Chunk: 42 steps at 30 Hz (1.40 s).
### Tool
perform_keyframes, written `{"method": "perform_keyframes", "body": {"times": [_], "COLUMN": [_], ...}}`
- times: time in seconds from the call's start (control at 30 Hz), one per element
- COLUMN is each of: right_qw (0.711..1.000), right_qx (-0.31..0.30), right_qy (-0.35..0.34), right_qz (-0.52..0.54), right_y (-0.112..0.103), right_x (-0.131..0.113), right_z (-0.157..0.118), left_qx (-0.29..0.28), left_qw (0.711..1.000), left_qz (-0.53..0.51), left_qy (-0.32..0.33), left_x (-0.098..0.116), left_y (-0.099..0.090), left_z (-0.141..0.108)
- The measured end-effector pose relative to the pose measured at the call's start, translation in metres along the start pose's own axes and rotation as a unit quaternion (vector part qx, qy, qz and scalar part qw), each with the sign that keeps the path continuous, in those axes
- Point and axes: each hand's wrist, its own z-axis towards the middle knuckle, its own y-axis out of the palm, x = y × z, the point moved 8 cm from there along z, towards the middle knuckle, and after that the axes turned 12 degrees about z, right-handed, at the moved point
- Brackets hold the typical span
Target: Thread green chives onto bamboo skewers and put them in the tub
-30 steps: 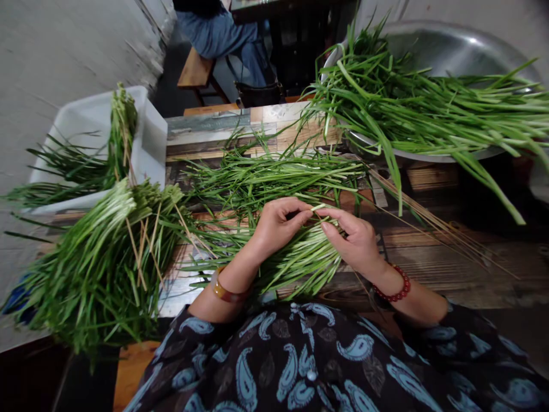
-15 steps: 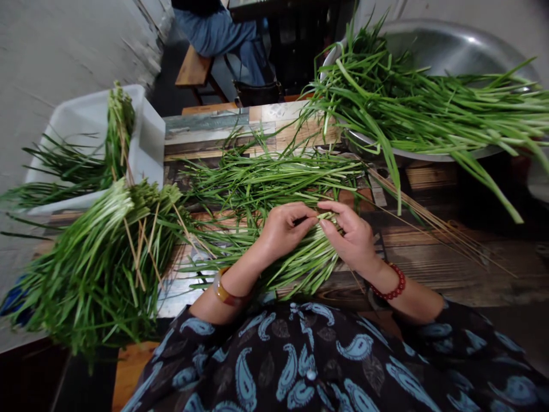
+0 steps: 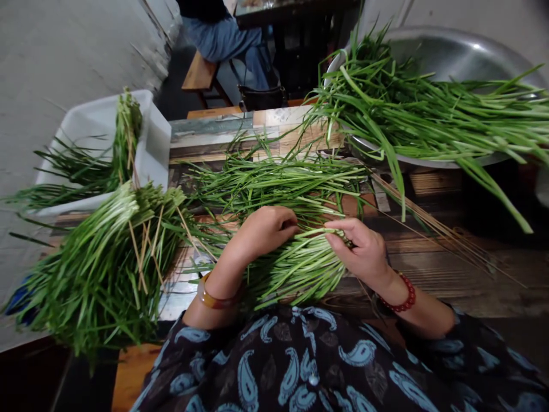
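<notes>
A row of garlic chives (image 3: 295, 266) lies in front of me on the wood-patterned table, pale stem ends to the right. My left hand (image 3: 272, 229) is curled shut over the stalks, thumb and forefinger pinching a chive that runs toward the other hand. At the stem ends, my right hand (image 3: 362, 249) closes thumb and fingers round the pale tips. Just behind both hands spreads a loose heap of chives (image 3: 266, 183). To the left are piled bundles of chives (image 3: 107, 257), with thin tan straw ties (image 3: 143, 246) sticking out.
A white plastic tub (image 3: 156, 143) with chives stands at the back left. At the back right, a big metal basin (image 3: 458, 48) overflows with long chives (image 3: 429, 120). Thin tan straws (image 3: 437, 226) lie on the right. Beyond the table, a person (image 3: 227, 37) sits on a wooden bench (image 3: 199, 71).
My hands have moved apart: the left went left and slightly down along the stalks, the right a little right and down. The camera view has shifted slightly.
</notes>
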Motion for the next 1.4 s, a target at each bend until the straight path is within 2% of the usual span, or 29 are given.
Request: {"method": "perform_keyframes", "body": {"times": [0.07,0.23,0.3,0.43,0.57,0.8,0.9,1.0,1.27,1.4], "right_qw": [1.0,0.997,0.994,0.989,0.988,0.989,0.989,0.988,0.989,0.99], "right_qx": [0.001,-0.007,-0.011,-0.016,-0.031,-0.029,-0.026,-0.023,-0.016,-0.02], "right_qy": [-0.007,-0.066,-0.101,-0.141,-0.148,-0.142,-0.141,-0.143,-0.136,-0.128], "right_qz": [-0.005,-0.025,-0.037,-0.046,-0.037,-0.036,-0.041,-0.049,-0.049,-0.054], "right_y": [-0.001,-0.003,-0.003,-0.003,0.0,0.0,0.0,0.0,0.0,0.003], "right_x": [-0.001,-0.014,-0.022,-0.032,-0.034,-0.028,-0.027,-0.028,-0.024,-0.016], "right_z": [0.0,-0.002,-0.003,-0.004,-0.005,-0.005,-0.004,-0.003,-0.004,-0.007], "left_qx": [-0.009,0.151,0.173,0.142,0.102,0.059,0.044,0.041,0.059,0.06], "left_qw": [0.999,0.986,0.982,0.987,0.99,0.987,0.981,0.973,0.952,0.936], "left_qz": [-0.018,-0.066,-0.073,-0.04,0.021,0.131,0.184,0.224,0.253,0.291], "left_qy": [0.026,0.011,0.016,0.059,0.1,0.072,0.042,0.042,0.164,0.187], "left_x": [0.005,-0.004,-0.004,0.011,0.02,0.021,0.023,0.028,0.046,0.051], "left_y": [0.0,-0.015,-0.013,0.0,0.008,0.017,0.021,0.023,0.03,0.034], "left_z": [0.0,0.011,0.018,0.031,0.033,0.044,0.052,0.058,0.058,0.056]}}
